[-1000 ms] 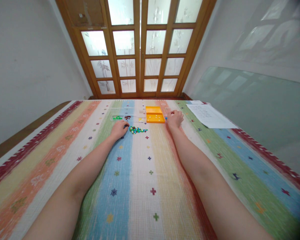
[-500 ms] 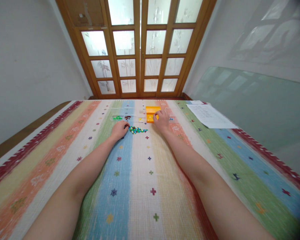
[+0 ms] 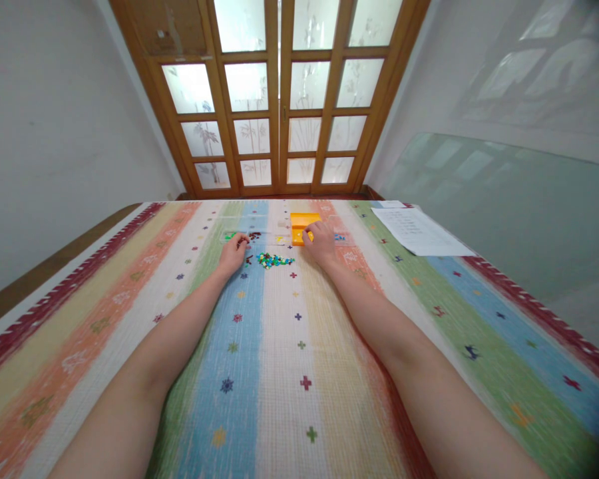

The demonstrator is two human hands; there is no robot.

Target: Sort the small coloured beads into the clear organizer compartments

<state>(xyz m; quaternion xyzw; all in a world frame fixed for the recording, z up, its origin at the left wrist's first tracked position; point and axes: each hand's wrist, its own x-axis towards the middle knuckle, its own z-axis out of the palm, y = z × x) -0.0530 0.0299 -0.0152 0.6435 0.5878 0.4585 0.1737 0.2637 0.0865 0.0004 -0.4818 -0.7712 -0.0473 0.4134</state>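
A pile of small mixed-colour pieces [image 3: 274, 261] lies on the striped cloth between my hands. My left hand [image 3: 235, 251] is beside the green pieces [image 3: 228, 235] and brown pieces [image 3: 254, 235] in clear boxes, its fingers pinched together; what they hold is too small to name. My right hand [image 3: 320, 241] is over the lower right of an orange box [image 3: 305, 218], thumb and finger curled together, their contents unclear. Yellow pieces [image 3: 279, 239] lie left of that box, and blue pieces [image 3: 340, 237] lie right of my right hand.
White sheets of paper [image 3: 414, 229] lie on the tablecloth [image 3: 279, 346] at the right. Beyond the table's far edge stand wood-framed glass doors [image 3: 279, 113]. A glass panel [image 3: 504, 213] leans at the right wall.
My left hand has moved left and slightly away from me, from the pile's edge to the green pieces. A few dark pieces now show left of the pile. My right hand shifted slightly left.
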